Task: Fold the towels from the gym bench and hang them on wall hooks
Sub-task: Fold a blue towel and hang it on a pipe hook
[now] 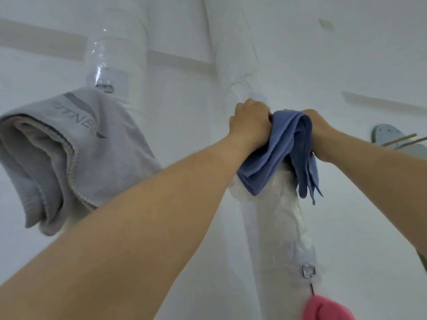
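Observation:
A folded blue towel [283,153] hangs against a white wall pipe, bunched at its top between both my hands. My left hand [250,122] grips its upper left edge with curled fingers. Gripping the upper right edge is my right hand [317,132]. The hook under the blue towel is hidden by the cloth and my hands. A folded grey towel [69,153] with pale lettering hangs at the left from a clear adhesive hook [105,85]. A pink towel [328,308] shows at the bottom edge, below another small metal hook [308,271].
White pipes wrapped in clear tape run up the white wall [184,112]. A pale round object with thin sticks [390,139] sits at the right edge.

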The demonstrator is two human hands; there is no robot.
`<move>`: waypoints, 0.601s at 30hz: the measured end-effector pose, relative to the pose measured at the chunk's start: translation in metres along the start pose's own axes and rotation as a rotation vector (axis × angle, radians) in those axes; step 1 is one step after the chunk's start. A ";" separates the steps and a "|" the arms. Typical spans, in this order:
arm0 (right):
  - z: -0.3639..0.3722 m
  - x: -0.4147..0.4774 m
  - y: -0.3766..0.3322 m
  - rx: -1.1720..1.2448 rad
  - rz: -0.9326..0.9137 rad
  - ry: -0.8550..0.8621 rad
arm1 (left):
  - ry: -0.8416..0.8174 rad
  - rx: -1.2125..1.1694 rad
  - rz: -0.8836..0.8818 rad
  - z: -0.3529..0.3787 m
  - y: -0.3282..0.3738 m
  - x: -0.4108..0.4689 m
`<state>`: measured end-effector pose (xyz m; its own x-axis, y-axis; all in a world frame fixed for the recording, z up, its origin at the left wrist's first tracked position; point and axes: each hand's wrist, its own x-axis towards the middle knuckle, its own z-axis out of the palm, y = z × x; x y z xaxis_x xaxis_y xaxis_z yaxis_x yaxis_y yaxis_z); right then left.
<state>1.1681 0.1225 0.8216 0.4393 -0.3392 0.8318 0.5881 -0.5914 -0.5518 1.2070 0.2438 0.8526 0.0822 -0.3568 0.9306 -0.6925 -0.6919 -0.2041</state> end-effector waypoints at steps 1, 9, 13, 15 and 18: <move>-0.002 -0.002 -0.004 0.066 0.044 -0.017 | -0.008 0.007 0.014 -0.002 0.001 -0.001; 0.005 -0.017 -0.012 -0.430 -0.209 0.025 | 0.006 0.017 0.078 0.000 -0.005 -0.028; 0.014 -0.024 -0.014 -0.589 -0.256 0.184 | 0.106 0.155 0.230 -0.002 -0.002 -0.040; 0.016 -0.029 -0.014 -0.626 -0.232 0.097 | 0.006 0.191 0.237 -0.003 -0.001 -0.043; 0.013 -0.033 -0.017 -0.541 -0.154 -0.043 | -0.187 0.193 0.112 -0.015 0.003 -0.037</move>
<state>1.1523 0.1533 0.8034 0.4095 -0.1957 0.8911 0.2208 -0.9265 -0.3049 1.1915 0.2644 0.8221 0.1561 -0.5343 0.8307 -0.5573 -0.7420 -0.3726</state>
